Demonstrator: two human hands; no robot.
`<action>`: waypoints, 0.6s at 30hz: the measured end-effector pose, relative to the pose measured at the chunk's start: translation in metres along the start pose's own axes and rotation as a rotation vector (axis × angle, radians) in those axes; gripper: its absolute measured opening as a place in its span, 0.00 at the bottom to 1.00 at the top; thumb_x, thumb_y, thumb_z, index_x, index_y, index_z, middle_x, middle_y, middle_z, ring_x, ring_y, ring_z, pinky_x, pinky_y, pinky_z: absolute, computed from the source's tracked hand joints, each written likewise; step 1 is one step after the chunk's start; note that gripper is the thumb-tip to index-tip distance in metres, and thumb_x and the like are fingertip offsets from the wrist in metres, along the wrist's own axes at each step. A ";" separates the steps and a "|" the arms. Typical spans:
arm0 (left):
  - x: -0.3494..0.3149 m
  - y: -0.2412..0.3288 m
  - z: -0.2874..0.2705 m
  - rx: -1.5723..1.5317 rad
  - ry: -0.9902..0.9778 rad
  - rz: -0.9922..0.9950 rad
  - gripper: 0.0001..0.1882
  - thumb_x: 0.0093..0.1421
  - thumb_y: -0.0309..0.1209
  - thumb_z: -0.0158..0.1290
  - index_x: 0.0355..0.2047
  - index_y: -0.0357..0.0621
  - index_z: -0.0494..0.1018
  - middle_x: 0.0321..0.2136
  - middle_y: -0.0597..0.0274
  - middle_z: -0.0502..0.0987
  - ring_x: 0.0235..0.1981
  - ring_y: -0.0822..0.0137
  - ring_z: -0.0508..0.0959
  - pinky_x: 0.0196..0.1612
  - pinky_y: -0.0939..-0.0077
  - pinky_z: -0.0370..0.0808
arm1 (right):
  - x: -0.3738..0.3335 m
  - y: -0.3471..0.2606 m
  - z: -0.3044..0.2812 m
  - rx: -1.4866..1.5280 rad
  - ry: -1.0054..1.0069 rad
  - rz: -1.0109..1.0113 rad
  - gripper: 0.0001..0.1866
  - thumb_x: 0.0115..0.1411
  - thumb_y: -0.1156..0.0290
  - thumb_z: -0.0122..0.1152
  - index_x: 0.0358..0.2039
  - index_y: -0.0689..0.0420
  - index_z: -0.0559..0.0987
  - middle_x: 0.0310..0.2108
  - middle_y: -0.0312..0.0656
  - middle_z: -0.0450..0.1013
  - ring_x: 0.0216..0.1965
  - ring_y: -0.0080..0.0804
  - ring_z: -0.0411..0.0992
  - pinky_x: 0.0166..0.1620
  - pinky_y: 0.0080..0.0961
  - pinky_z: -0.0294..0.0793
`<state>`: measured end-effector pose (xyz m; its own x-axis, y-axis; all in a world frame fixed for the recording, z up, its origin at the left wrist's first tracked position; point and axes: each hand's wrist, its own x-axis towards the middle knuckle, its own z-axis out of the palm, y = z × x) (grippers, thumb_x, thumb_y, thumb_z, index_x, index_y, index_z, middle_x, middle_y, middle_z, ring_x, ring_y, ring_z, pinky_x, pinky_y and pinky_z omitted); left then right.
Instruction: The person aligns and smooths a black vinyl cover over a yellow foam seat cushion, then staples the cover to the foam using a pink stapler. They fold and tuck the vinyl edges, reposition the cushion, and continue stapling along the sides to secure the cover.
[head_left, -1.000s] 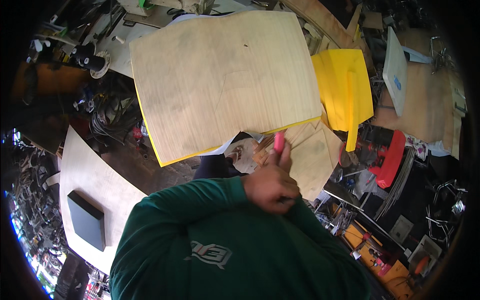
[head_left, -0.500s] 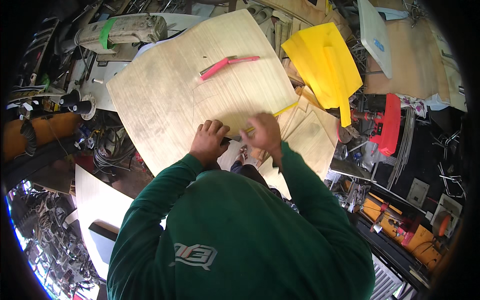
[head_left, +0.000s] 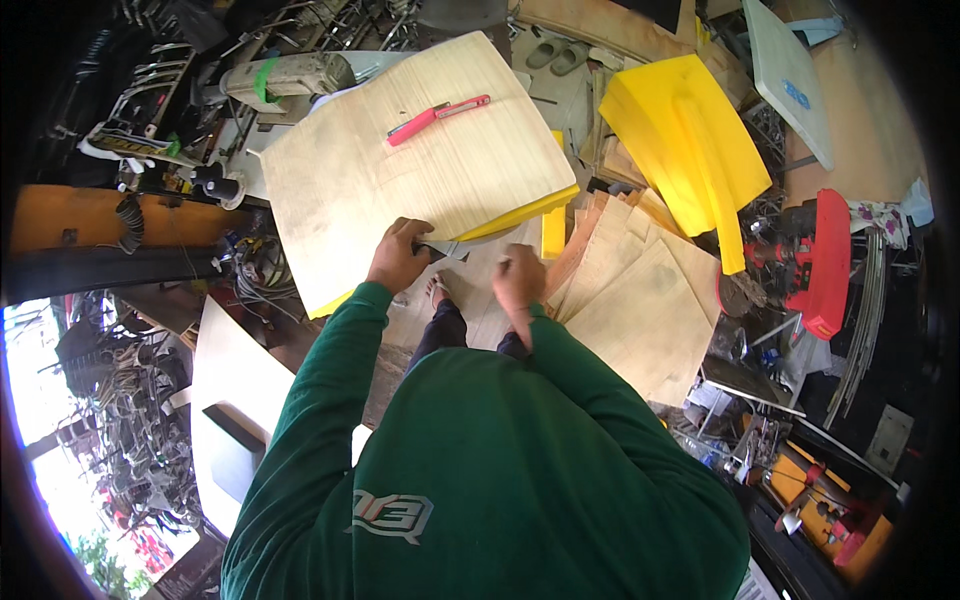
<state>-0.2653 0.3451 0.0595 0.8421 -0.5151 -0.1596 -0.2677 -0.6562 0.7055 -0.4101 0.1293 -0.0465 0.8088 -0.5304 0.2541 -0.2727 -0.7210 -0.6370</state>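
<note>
A light wood-grain sheet point(head_left: 330, 200) with yellow showing along its near edge lies in front of me. My left hand point(head_left: 398, 258) is at this near edge, its fingers closed round a dark-handled tool with a grey metal blade point(head_left: 450, 249). The blade lies close to the yellow edge. My right hand point(head_left: 519, 277) is curled closed, apart from the sheet and to the right of the blade; whatever it may hold is hidden. On top of the sheet rests a pink tool with a metal part point(head_left: 430, 121).
Thin wood-coloured sheets point(head_left: 645, 310) are stacked at the right, with a bent yellow sheet point(head_left: 685, 130) beyond them. A red machine point(head_left: 822, 265) stands farther right. At the left are coiled cables point(head_left: 255, 275) and a white panel point(head_left: 225, 390). Slippers point(head_left: 558, 55) lie beyond the sheet.
My right hand has drawn away from the sheet's yellow edge toward me. My left hand stays at the near edge with the bladed tool. The whole view has shifted.
</note>
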 end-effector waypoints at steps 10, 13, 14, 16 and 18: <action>-0.072 -0.009 -0.001 0.358 0.129 -0.126 0.37 0.57 0.38 0.70 0.68 0.53 0.73 0.69 0.51 0.69 0.72 0.43 0.66 0.72 0.42 0.67 | 0.111 -0.032 -0.053 0.227 -0.020 -0.317 0.23 0.56 0.68 0.74 0.52 0.55 0.79 0.48 0.48 0.79 0.52 0.53 0.77 0.54 0.47 0.77; -0.057 -0.014 -0.012 0.312 0.166 -0.161 0.37 0.62 0.47 0.68 0.69 0.51 0.73 0.69 0.50 0.69 0.72 0.43 0.66 0.72 0.41 0.65 | 0.168 -0.080 -0.030 0.168 -0.137 -0.366 0.35 0.55 0.66 0.76 0.64 0.55 0.76 0.60 0.50 0.77 0.62 0.52 0.74 0.64 0.46 0.74; -0.047 -0.017 -0.017 0.291 0.178 -0.188 0.37 0.63 0.48 0.68 0.68 0.51 0.73 0.70 0.50 0.69 0.72 0.42 0.66 0.72 0.41 0.65 | 0.185 -0.093 -0.021 0.145 -0.153 -0.419 0.37 0.55 0.66 0.76 0.66 0.55 0.75 0.62 0.50 0.75 0.64 0.52 0.73 0.65 0.47 0.74; -0.022 -0.025 -0.032 0.265 0.207 -0.164 0.36 0.63 0.49 0.67 0.68 0.50 0.73 0.70 0.48 0.68 0.72 0.42 0.66 0.72 0.41 0.65 | 0.218 -0.114 0.000 0.081 -0.188 -0.516 0.41 0.55 0.65 0.76 0.69 0.55 0.72 0.66 0.51 0.73 0.68 0.53 0.70 0.66 0.48 0.73; 0.010 -0.036 -0.051 0.260 0.236 -0.150 0.36 0.63 0.49 0.67 0.68 0.50 0.73 0.70 0.48 0.68 0.72 0.41 0.66 0.72 0.41 0.64 | 0.245 -0.132 0.024 -0.006 -0.296 -0.562 0.44 0.56 0.64 0.76 0.73 0.54 0.70 0.70 0.51 0.70 0.72 0.53 0.66 0.71 0.52 0.68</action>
<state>-0.2233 0.3917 0.0672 0.9574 -0.2817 -0.0631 -0.2177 -0.8482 0.4829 -0.1634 0.1049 0.0823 0.9389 0.0751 0.3359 0.2332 -0.8565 -0.4604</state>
